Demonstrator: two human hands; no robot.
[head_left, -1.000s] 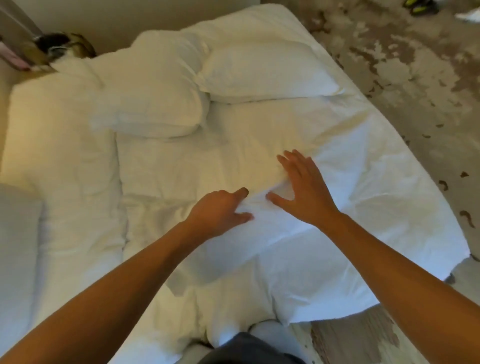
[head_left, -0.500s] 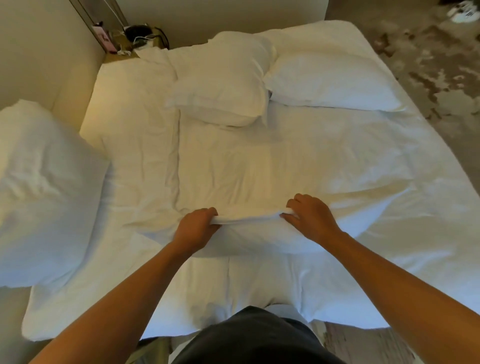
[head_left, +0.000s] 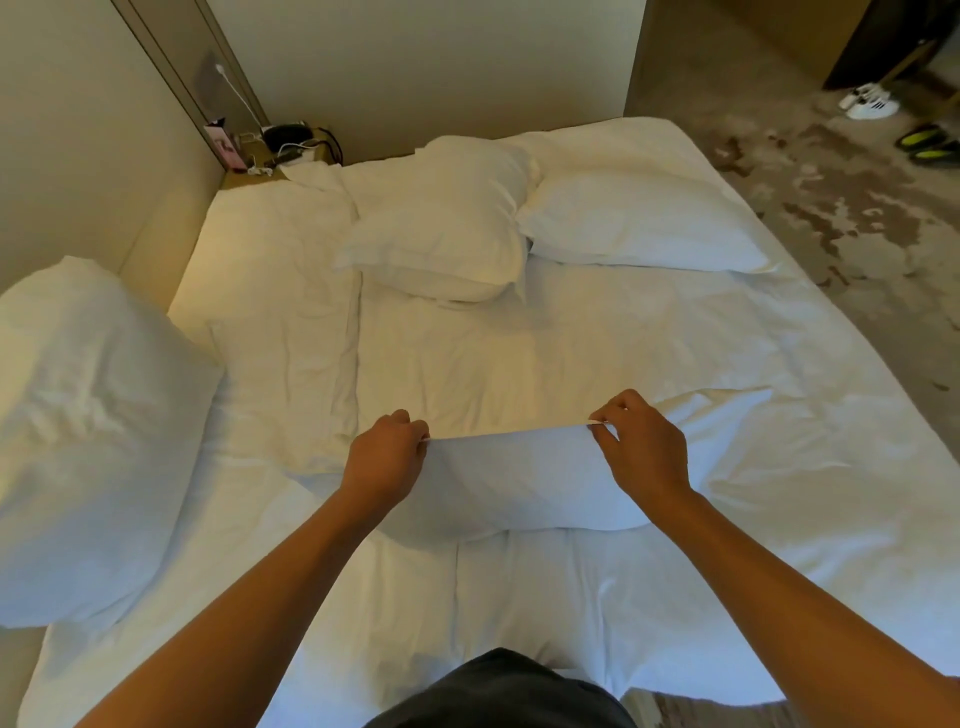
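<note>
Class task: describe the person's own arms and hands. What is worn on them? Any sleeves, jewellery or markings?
No sleeve shows on the left forearm or the right forearm; both are bare. The left hand and right hand are ungloved, and no watch, bracelet, ring or marking shows on their visible parts. A dark grey garment sits at the bottom edge.

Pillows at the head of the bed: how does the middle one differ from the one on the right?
The middle pillow is plump and crumpled; the right pillow lies flatter and smoother. The middle pillow is lit warm yellowish, while the right pillow looks whiter. Both are white and lie side by side on the bed.
</note>
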